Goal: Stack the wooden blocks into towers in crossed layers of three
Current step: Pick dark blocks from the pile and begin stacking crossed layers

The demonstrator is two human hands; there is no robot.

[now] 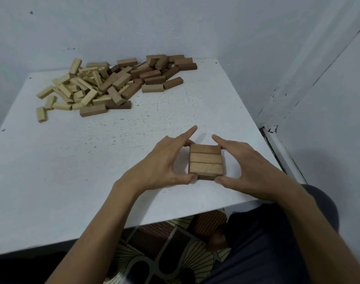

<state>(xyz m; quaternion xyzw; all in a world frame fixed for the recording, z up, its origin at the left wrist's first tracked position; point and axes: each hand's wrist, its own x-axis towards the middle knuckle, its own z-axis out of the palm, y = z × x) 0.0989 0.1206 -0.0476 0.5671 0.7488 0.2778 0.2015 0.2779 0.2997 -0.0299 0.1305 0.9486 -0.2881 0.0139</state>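
A low tower (206, 161) of wooden blocks stands on the white table (93, 171), near its front edge and towards the right, directly before the person. Its top layer is three brown blocks lying side by side with their long axes running left to right. A darker lower layer (205, 178) shows only as a thin strip under the near edge, so the height appears to be two layers, though the view from above makes that hard to confirm. Both hands clasp the tower from opposite sides. The left hand (164, 160) sets its thumb at the near left corner and its fingers at the far left corner, with the index finger pointing away past the tower. The right hand (251, 167) mirrors this on the right, thumb near and fingers far. Each pinches the tower between thumb and fingers, seemingly squaring the layers. The pile of loose blocks (113, 85) lies well apart at the far left of the table, pale ones to the left and brown ones to the right. It is nearer the left hand, which looks the likelier to fetch from it. Since the top blocks run left to right, the next three should lie near to far.
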